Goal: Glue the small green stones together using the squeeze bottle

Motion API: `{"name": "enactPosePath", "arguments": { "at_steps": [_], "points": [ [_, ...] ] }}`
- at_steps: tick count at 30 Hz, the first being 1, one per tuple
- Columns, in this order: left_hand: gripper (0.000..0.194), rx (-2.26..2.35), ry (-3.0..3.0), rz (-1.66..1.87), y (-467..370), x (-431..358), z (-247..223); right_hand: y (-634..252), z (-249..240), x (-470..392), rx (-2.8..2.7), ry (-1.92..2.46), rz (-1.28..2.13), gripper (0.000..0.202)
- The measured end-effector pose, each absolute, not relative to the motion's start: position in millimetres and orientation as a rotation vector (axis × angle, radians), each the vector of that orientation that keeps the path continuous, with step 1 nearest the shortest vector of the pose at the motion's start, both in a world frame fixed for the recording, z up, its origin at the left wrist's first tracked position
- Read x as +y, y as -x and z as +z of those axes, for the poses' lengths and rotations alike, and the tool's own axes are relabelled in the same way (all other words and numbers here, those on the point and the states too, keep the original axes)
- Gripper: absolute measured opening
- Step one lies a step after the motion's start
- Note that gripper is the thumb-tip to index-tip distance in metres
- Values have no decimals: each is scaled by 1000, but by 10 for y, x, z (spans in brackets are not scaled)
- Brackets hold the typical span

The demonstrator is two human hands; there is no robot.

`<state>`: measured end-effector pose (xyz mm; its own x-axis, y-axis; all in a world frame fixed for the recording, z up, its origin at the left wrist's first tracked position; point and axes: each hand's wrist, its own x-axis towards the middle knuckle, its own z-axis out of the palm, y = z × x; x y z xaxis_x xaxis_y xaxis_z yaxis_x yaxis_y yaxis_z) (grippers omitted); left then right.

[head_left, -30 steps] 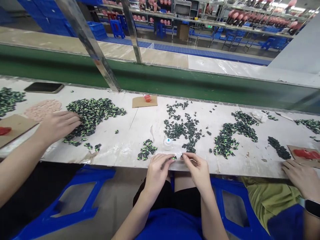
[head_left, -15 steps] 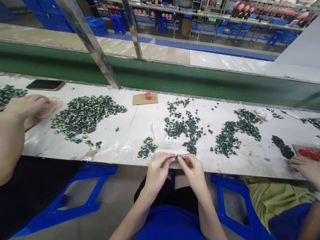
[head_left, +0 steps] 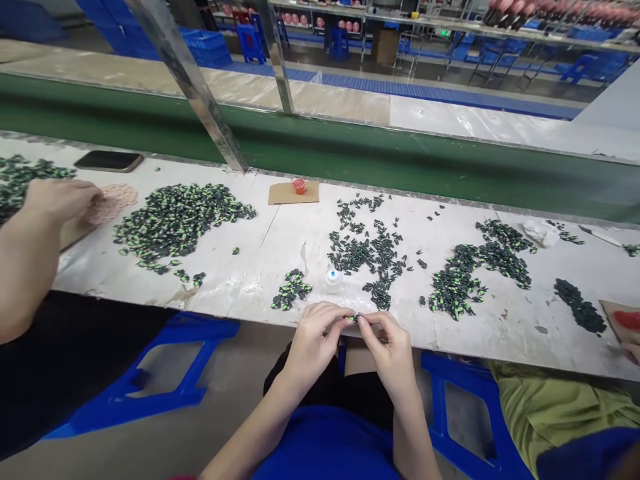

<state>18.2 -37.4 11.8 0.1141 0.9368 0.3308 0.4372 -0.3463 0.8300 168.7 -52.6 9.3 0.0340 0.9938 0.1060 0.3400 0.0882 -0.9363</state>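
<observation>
At the table's front edge, my left hand [head_left: 319, 337] and my right hand [head_left: 389, 343] meet, fingertips pinched together. Between them is a small dark part with bright green on it [head_left: 353, 318], mostly covered by the fingers. Just beyond my hands stands a small clear bottle with a blue tip [head_left: 333, 280]. To its left lies a little pile of black-and-green parts [head_left: 292, 291]. On its right, small plain black pieces [head_left: 383, 257] are scattered in a loose heap.
A large heap of black-and-green parts [head_left: 183, 223] lies left, another heap [head_left: 455, 283] right. A red cup [head_left: 299, 186] sits on cardboard [head_left: 280, 194] at the back. A co-worker's hand [head_left: 60, 200] works at far left; another person sits at right. A metal post [head_left: 200, 110] rises behind.
The view has shifted slightly. My hands stay pinched together around the small part, with only slight finger movement. The right-hand co-worker's hand has drawn toward the right edge.
</observation>
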Motion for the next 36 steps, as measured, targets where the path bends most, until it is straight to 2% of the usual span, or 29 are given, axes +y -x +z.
{"name": "enactPosePath", "arguments": {
  "at_steps": [13,20,31,36],
  "points": [
    [16,1282,-1892,965,-317,-374,261,-1939,83,-582,-1440,1361,1115,26],
    [12,1296,-1744,980,-394,-430,350,-1926,36,-638,-1419,1325,1058,23],
    [10,1207,-1453,944,-396,-442,390,-1885,86,-690,-1635,1247,674,8],
    [7,1224,-1561,882,-402,-461,377,-1973,76,-691,-1619,1276,799,8]
  ]
}}
